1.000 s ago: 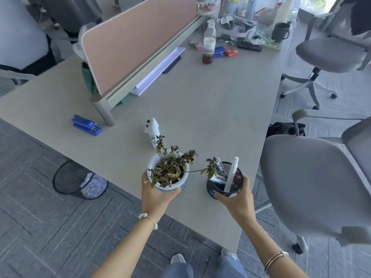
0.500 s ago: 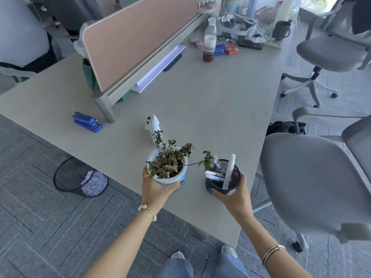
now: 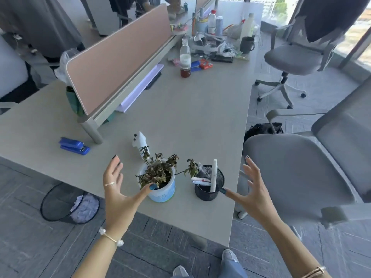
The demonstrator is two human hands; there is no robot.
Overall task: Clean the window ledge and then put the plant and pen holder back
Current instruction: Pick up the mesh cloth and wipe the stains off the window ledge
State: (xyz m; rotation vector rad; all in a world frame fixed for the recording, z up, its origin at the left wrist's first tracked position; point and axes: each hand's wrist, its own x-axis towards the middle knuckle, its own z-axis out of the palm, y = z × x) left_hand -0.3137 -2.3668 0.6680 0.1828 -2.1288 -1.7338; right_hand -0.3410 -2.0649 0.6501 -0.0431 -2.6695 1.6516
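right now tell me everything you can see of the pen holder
The pen holder is a round black wire-mesh cup, standing upright on the grey desk near its front edge, to the right of the plant pot. It holds a tall white pen upright and a few more lying slanted across its mouth. A trailing plant stem reaches over its rim. The right hand is open beside it, the thumb tip at its side; contact is unclear.

1 view only: head camera, wide-angle, looking forward and down over desk [image 3: 180, 121] near edge; hands close below, chairs at right, window far right.
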